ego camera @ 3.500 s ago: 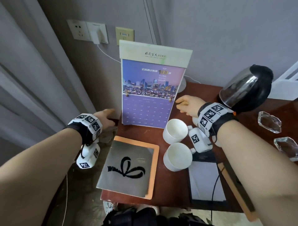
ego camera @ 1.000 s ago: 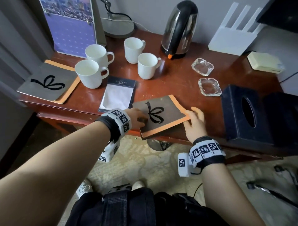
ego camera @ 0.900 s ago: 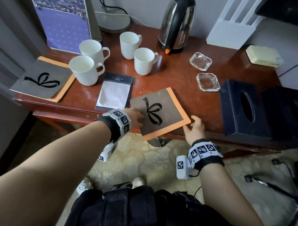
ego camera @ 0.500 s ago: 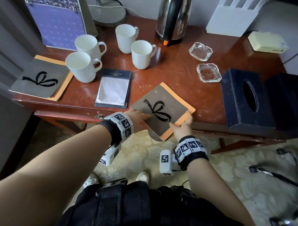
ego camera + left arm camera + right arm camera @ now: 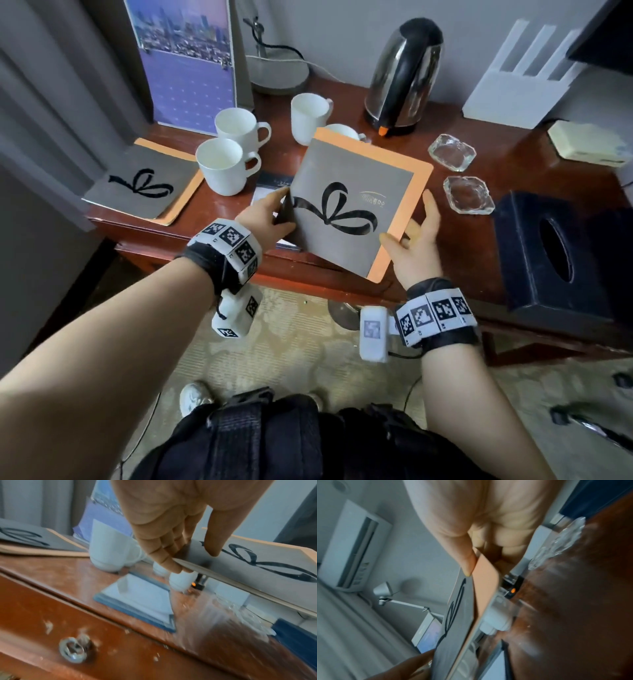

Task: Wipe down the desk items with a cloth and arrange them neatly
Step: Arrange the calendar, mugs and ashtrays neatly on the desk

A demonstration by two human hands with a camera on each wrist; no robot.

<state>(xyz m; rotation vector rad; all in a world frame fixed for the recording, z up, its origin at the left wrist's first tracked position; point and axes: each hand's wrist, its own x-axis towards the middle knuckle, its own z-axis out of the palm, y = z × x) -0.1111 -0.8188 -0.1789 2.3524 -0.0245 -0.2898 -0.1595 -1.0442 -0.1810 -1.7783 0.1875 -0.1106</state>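
Note:
I hold a grey folder (image 5: 346,202) with an orange border and a black ribbon mark above the desk (image 5: 476,236), tilted toward me. My left hand (image 5: 274,216) pinches its left edge, thumb on top and fingers (image 5: 164,555) underneath. My right hand (image 5: 414,236) grips the lower right corner, thumb on the orange border. In the left wrist view the folder (image 5: 257,563) hangs clear of the wood. The right wrist view shows the folder (image 5: 458,615) edge-on. A matching folder (image 5: 144,185) lies at the desk's left end. No cloth is in view.
White mugs (image 5: 222,168) (image 5: 239,126) (image 5: 308,116) stand left of centre, another half hidden behind the folder. A notepad (image 5: 142,596) lies under my left hand. Kettle (image 5: 404,75), two glass ashtrays (image 5: 452,152) (image 5: 469,195), dark tissue box (image 5: 551,253), calendar (image 5: 191,68), white rack (image 5: 517,78).
The folder lay at the desk's front edge under my hands; now both hands have lifted it off the wood and turned it upward over the notepad and mugs.

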